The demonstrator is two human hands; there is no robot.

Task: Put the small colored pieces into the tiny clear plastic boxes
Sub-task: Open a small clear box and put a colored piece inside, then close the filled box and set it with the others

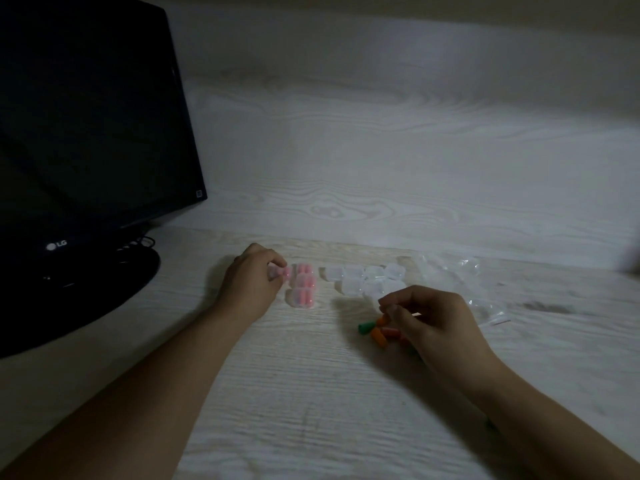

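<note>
Head view: a big black monitor [86,133] stands on my desk [294,393]. My left hand [251,275] pinches a clear box [278,273] with pink inside, beside three filled boxes [304,285]. My right hand [427,318] is curled, fingertips together, over colored pieces [375,330]. Empty boxes [363,280] sit between.

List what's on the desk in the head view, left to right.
Monitor → left hand holding a small box with pink pieces → filled boxes of pink pieces → empty clear boxes → right hand over the loose orange and green pieces → crumpled plastic bag.
</note>
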